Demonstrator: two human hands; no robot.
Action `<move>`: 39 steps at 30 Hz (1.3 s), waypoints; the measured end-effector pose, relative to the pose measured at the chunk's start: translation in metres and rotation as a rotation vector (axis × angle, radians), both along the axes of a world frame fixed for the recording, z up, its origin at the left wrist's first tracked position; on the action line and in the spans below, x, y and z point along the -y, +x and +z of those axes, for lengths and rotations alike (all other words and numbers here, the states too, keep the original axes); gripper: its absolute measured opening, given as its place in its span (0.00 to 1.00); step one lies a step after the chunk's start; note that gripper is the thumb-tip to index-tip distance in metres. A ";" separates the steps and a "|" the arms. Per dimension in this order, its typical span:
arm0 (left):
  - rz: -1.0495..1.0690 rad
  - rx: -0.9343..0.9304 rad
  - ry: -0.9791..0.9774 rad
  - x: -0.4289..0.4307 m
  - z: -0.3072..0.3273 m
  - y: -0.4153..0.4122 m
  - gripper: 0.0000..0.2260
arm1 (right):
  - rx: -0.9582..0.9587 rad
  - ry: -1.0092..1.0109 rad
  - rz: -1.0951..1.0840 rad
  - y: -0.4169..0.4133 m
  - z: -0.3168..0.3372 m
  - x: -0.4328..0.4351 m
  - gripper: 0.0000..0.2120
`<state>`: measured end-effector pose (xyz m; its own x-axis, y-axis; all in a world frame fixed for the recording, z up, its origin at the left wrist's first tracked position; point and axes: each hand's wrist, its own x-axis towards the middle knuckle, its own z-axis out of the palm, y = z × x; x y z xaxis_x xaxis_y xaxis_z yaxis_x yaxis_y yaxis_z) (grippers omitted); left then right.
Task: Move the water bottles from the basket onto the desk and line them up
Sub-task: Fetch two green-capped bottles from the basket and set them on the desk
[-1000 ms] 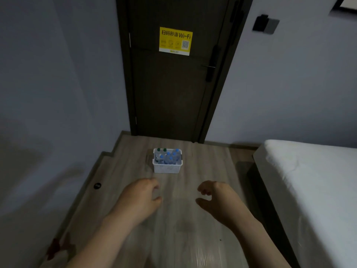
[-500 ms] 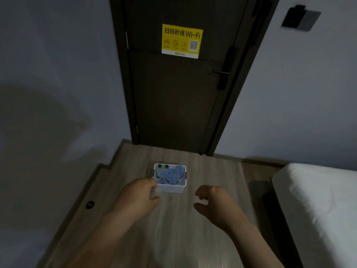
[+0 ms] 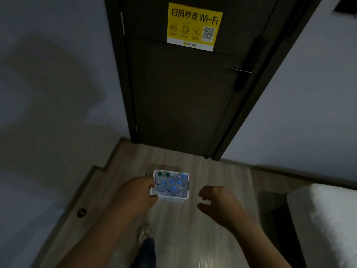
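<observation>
A small white basket point(image 3: 174, 199) stands on the wooden floor in front of a dark door. It holds several water bottles point(image 3: 172, 185), most with blue caps and two with green caps at its back left. My left hand point(image 3: 135, 194) reaches out and overlaps the basket's left side; whether it touches the basket I cannot tell. My right hand point(image 3: 217, 203) hovers to the right of the basket with loosely curled fingers and holds nothing. No desk is in view.
The dark door point(image 3: 185, 84) with a yellow Wi-Fi sticker point(image 3: 194, 26) closes the end of a narrow floor strip. A white bed point(image 3: 326, 219) lies at the right. My foot point(image 3: 144, 234) is below the basket. A round floor fitting point(image 3: 81, 212) sits at the left.
I have come closer to the basket, which now looks larger and nearer. Both hands have stretched forward, and the left one has reached the basket's left side.
</observation>
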<state>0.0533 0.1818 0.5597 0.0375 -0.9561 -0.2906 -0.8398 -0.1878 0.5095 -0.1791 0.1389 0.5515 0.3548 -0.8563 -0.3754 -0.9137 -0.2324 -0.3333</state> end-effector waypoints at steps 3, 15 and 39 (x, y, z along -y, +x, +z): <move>-0.003 -0.022 0.033 0.044 -0.012 0.024 0.04 | -0.037 0.026 0.000 0.017 -0.008 0.040 0.16; -0.056 0.062 0.111 0.183 -0.068 0.091 0.10 | -0.134 0.114 0.020 0.079 -0.041 0.180 0.18; -0.046 0.136 -0.032 0.331 -0.346 0.084 0.07 | -0.056 0.173 0.085 0.076 -0.293 0.368 0.17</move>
